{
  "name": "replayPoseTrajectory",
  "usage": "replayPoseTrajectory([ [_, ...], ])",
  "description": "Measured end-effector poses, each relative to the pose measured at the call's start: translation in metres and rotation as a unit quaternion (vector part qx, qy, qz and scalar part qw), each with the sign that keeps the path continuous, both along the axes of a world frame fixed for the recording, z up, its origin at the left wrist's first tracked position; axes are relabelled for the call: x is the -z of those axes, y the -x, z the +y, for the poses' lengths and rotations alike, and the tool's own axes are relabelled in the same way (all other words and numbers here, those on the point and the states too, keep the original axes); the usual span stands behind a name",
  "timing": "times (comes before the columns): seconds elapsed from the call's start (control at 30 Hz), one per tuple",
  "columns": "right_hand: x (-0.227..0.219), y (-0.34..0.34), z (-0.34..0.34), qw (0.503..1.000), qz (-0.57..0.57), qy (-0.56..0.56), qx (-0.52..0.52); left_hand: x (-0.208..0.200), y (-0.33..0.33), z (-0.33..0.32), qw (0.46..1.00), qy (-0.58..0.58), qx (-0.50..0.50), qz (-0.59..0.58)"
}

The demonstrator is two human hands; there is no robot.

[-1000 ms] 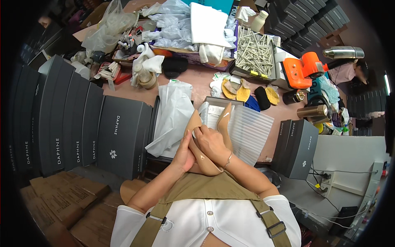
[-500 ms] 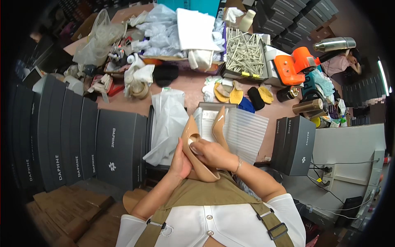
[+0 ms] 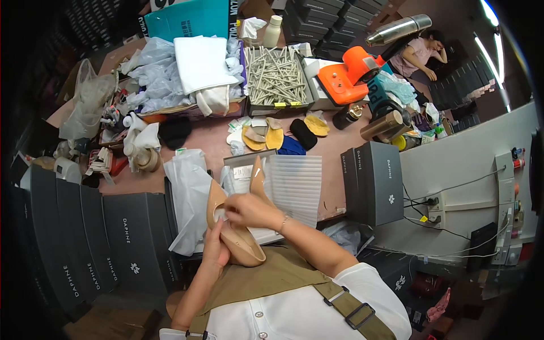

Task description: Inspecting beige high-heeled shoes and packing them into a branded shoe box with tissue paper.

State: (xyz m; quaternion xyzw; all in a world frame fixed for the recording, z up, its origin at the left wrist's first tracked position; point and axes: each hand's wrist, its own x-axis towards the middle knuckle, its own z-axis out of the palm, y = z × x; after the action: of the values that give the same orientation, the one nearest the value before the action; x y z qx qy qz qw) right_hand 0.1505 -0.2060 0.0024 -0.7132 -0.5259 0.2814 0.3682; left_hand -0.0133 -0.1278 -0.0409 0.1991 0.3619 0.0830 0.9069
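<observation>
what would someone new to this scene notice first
Probably the bright orange device, up and right of centre. Then the glossy beige shoe low in the middle, held in the left hand with the right hand at its opening. Dark grey boxes crowd the lower left.

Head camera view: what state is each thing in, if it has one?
Glossy beige pointed shoe: held, toe away from wearer.
Left hand: gripping that shoe.
Right hand: fingers bent at that shoe's opening; grip unclear.
Second glossy beige shoe: not held, partly hidden.
Grey cardboard shoebox: open.
Crinkly white sheet: creased, unfolded.
Translucent ribbed sheet: spread out.
Grey box of pale sticks: open, full.
</observation>
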Motion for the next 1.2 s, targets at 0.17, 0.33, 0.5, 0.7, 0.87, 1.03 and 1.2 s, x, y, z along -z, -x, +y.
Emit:
replayPoseTrajectory([
  [0.17, 0.056, -0.104, -0.021, 0.95, -0.201, 0.188, 0.15, -0.009, 0.006, 0.013, 0.994, 0.083, 0.059, 0.046],
  [0.33, 0.049, -0.113, -0.016, 0.943, -0.134, 0.188, 0.239, -0.024, 0.007, 0.012, 0.995, 0.097, 0.009, 0.021],
  [0.5, 0.016, -0.094, -0.018, 0.952, -0.208, 0.162, 0.159, -0.015, 0.004, 0.013, 0.994, 0.105, 0.007, -0.031],
  [0.7, 0.075, -0.106, 0.0, 0.923, 0.053, 0.266, 0.274, -0.023, -0.005, 0.01, 0.995, 0.09, 0.017, -0.024],
  [0.87, 0.122, -0.112, -0.027, 0.928, -0.18, 0.148, 0.29, -0.019, 0.004, 0.01, 0.994, 0.104, 0.018, -0.03],
  [1.03, -0.04, -0.069, -0.022, 0.963, 0.229, 0.053, 0.131, -0.022, -0.003, 0.018, 0.994, 0.086, -0.002, -0.062],
  [1.2, -0.04, 0.028, -0.001, 0.999, -0.024, 0.047, -0.006, -0.023, -0.009, 0.01, 0.994, 0.091, -0.004, -0.057],
])
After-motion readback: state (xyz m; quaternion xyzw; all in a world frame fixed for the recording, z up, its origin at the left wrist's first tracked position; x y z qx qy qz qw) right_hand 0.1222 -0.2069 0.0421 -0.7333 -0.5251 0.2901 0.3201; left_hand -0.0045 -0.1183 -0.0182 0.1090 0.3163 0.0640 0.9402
